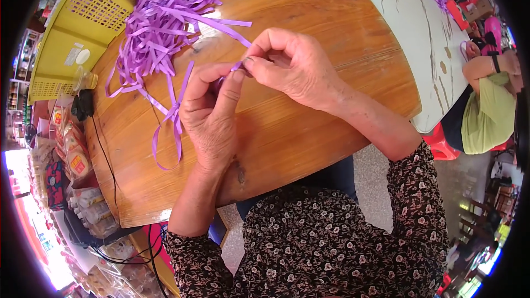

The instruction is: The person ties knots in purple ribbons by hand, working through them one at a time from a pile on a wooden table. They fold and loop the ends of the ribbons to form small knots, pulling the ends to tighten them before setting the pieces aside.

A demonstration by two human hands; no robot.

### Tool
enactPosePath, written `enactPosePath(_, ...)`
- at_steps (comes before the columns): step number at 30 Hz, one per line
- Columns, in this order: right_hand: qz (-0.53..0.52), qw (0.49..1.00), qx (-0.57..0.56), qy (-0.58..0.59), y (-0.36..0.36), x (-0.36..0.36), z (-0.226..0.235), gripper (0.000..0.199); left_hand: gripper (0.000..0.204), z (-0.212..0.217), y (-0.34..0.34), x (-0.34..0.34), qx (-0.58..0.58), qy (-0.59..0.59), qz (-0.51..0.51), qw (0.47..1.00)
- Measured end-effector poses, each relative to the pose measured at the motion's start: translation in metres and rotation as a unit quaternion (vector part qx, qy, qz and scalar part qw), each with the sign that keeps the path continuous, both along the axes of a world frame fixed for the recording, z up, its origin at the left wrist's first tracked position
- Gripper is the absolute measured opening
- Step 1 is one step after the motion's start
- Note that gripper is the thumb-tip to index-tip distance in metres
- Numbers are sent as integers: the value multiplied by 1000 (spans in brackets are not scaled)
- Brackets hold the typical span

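Note:
Above the wooden table, my left hand (212,107) and my right hand (295,66) meet with thumbs and fingertips pinched close together. Between them runs a narrow purple ribbon (237,66), most of it hidden by the fingers. One end of purple ribbon sticks out up and left behind my right hand. Further ribbon shows in the curl of my left hand, and loose loops hang beside its outer edge. A big tangled heap of purple ribbons (165,22) lies at the far left of the table.
A yellow perforated plastic basket (83,27) stands at the left edge of the wooden table (309,149), near a black cable (105,154) and packaged goods (74,149). On the right, a person in a light green top (486,110) sits by a white marbled table (419,38).

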State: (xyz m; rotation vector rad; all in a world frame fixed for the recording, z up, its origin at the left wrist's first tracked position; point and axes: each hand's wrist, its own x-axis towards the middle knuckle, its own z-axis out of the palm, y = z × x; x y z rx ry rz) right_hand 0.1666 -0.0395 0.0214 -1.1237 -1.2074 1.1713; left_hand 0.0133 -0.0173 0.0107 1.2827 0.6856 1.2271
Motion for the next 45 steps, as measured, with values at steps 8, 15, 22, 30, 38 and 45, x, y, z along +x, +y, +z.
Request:
enactPosePath(8,-84,968,196,-133,0,-4,-5,8,12,5,-1,3,-114,-29,5,993)
enactPosePath(15,-105,935,273,-202,2,-7,-3,19,11,4,4,-6,-138,9,-11,990)
enactPosePath(22,-77,923,280,-251,3,-2,0,23,9,5,5,-7,-111,7,-27,993)
enactPosePath(30,37,993,30,111,1,6,10,9,13,1,10,-8,-223,-150,-135,954)
enactPosePath(38,41,989,130,-54,-2,8,16,11,13,3,10,-10,-250,-213,-189,925)
enactPosePath(45,51,961,230,-143,1,8,20,13,11,4,7,-15,-262,-180,-167,933)
